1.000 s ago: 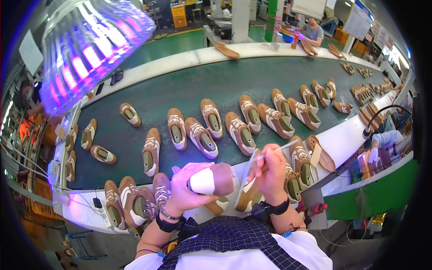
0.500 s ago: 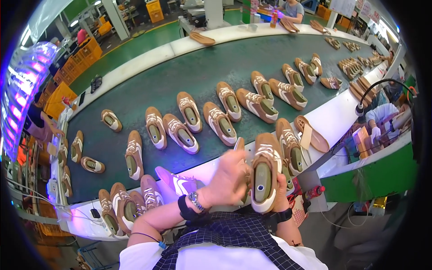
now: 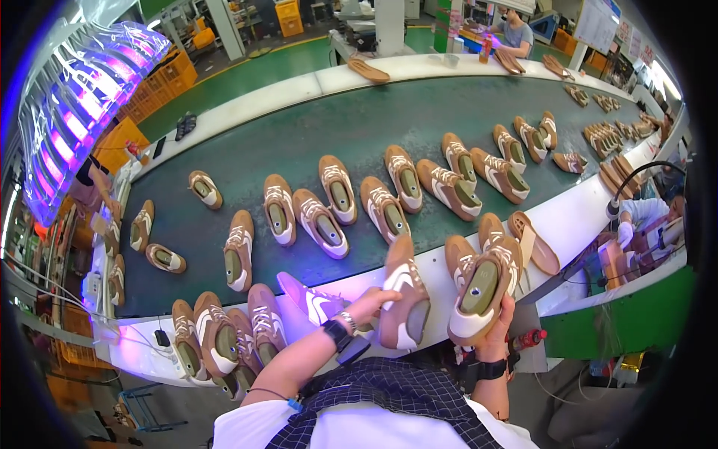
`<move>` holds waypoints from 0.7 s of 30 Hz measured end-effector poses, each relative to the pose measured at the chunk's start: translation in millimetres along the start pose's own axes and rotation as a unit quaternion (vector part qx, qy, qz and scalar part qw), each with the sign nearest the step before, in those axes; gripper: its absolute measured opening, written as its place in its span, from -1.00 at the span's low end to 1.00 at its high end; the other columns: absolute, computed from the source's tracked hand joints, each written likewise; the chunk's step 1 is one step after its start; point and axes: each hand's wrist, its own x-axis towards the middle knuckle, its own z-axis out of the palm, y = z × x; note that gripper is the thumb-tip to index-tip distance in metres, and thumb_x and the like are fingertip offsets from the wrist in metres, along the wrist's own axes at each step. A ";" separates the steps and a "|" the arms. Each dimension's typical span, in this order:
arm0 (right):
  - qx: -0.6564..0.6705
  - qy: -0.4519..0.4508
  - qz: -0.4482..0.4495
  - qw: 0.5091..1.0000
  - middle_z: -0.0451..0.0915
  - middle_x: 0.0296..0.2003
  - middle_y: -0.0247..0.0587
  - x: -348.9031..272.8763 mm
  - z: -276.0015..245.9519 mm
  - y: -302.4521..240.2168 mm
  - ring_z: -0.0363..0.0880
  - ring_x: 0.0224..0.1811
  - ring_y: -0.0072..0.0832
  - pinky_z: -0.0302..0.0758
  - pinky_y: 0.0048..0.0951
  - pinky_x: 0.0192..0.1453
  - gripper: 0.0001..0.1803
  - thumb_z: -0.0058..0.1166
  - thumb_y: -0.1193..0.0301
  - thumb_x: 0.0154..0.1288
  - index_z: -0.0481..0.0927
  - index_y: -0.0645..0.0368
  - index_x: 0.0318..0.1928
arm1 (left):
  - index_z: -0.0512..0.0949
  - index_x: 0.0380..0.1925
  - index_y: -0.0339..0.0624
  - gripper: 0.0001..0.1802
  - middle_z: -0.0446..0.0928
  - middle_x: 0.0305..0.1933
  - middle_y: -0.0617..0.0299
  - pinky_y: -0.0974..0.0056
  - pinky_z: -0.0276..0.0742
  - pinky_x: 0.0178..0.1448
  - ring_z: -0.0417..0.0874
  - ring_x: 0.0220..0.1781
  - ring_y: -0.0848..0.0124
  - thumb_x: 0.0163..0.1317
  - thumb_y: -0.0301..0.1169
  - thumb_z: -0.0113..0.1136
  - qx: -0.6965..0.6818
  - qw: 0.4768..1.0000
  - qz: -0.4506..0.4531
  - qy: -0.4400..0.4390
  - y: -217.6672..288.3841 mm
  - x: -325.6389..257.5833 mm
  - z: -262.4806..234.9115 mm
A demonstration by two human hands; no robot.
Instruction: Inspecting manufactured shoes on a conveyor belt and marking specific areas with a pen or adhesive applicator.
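In my left hand [image 3: 372, 305] is a brown sneaker [image 3: 404, 299] with a white side stripe, gripped near the work ledge with its toe pointing away from me and its side showing. Fingers of my right hand [image 3: 496, 329] are wrapped around a second brown sneaker [image 3: 482, 299], whose olive insole faces up. The two sneakers are apart. Just beyond the second one stand more brown sneakers [image 3: 458, 254], partly hidden by it. A sneaker lit purple [image 3: 308, 295] lies on the ledge to the left of my left hand.
Several brown sneakers stand in rows on the green conveyor belt [image 3: 299, 142]. More sneakers [image 3: 217, 329] crowd the ledge at left, below a glowing purple lamp [image 3: 90, 112]. A loose sole [image 3: 540, 243] lies at right by a black bent lamp arm [image 3: 636, 170]. Other people work around the line.
My left hand has moved from beside the right-hand sneaker's laces down and left, and now holds another sneaker. The right-hand sneaker has moved right and tilted. The whole view has shifted.
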 end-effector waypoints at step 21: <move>-0.069 -0.155 0.154 0.973 0.53 -0.05 -0.01 8.0 130.5 87.9 0.61 -0.12 -0.26 0.68 -0.31 -0.19 -0.47 0.00 0.25 0.25 0.28 0.31 0.14 | 0.32 0.10 -0.12 -0.41 0.47 0.02 0.19 0.12 0.60 0.00 0.53 0.04 0.25 0.02 -0.26 0.18 -0.473 0.761 0.393 0.207 30.6 -181.4 -22.5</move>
